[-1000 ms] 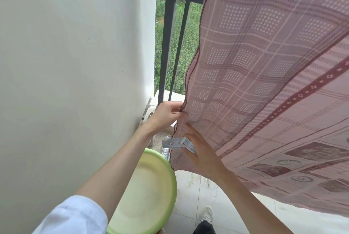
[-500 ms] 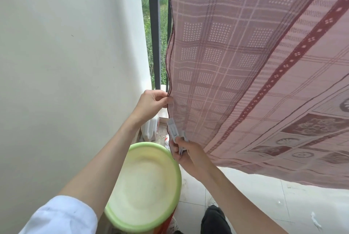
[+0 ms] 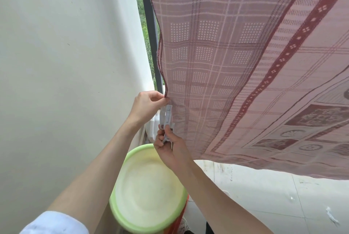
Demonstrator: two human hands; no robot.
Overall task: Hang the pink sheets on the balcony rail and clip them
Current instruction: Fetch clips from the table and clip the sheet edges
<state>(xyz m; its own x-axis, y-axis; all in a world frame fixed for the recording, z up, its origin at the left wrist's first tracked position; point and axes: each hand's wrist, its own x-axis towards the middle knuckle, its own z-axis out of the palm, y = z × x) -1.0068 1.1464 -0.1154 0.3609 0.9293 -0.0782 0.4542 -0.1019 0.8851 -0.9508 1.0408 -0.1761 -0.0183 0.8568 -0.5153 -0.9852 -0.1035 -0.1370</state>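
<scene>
A pink checked sheet (image 3: 236, 60) with dark red bands hangs down across the right and centre of the head view. My left hand (image 3: 145, 104) pinches its dark left hem between thumb and fingers. Just below, my right hand (image 3: 170, 149) grips a white plastic clip (image 3: 166, 120) by its handles. The clip points upward, its jaws right beside the pinched hem. A dark balcony rail post (image 3: 151, 26) stands behind the sheet's left edge; the top rail is hidden.
A cream wall (image 3: 66, 64) fills the left side, close to my left arm. A light green basin (image 3: 149, 190) sits below my forearms. Pale floor tiles (image 3: 273, 196) lie under the sheet, with small white scraps at the lower right.
The sheet has swung closer and now hangs straighter. My right hand turned the clip from lying sideways to pointing up and raised it toward the hem that my left hand keeps pinched.
</scene>
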